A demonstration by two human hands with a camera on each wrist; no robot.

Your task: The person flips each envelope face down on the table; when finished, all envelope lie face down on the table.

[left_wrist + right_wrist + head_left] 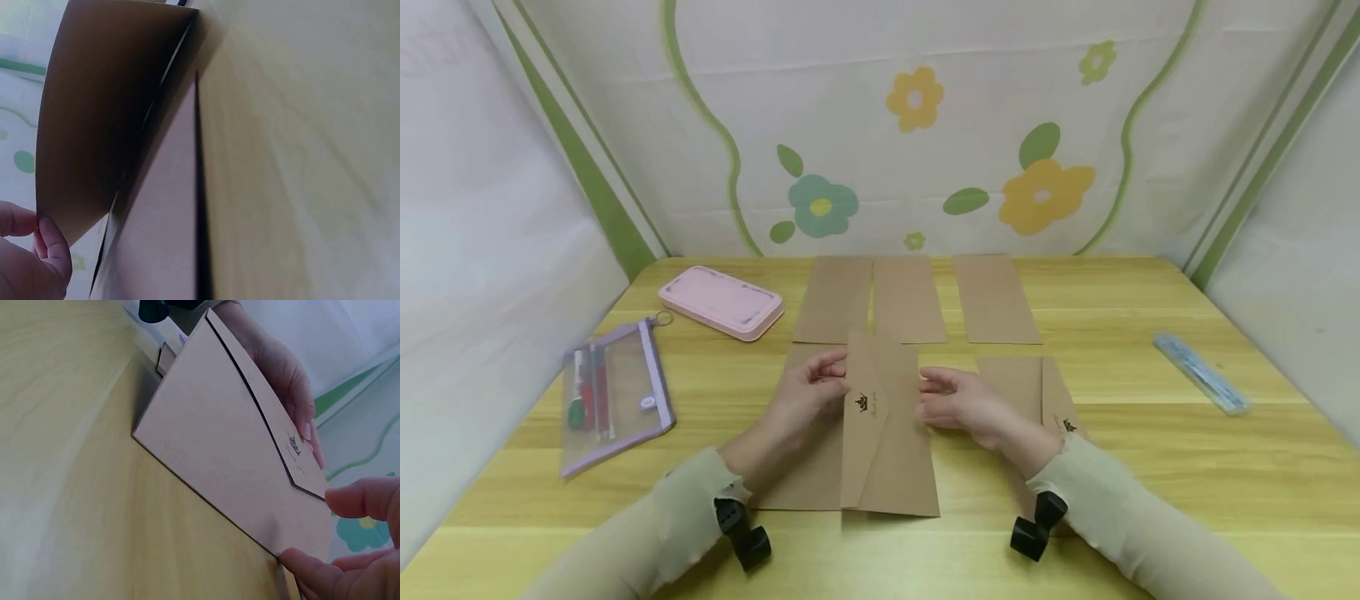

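A brown kraft envelope [898, 450] with a pointed flap and a small black crown print is tilted up at the middle front. My left hand [808, 396] pinches its left edge between thumb and fingers, and the left wrist view shows the plain back lifted off the table. At the opposite edge is my right hand [958, 404], thumb and fingers apart; in the right wrist view a fingertip [294, 556] meets the envelope's lower edge. Under and left of it lies another brown envelope [797, 492]. A further flapped envelope [1015, 383] lies partly beneath my right forearm.
Three brown envelopes lie in a row at the table's back: left [835, 300], middle [908, 300] and right [997, 300]. On the left are a pink case [722, 300] and a purple-edged zip pouch [625, 383] with pens. A light-blue slim packet [1201, 372] lies right.
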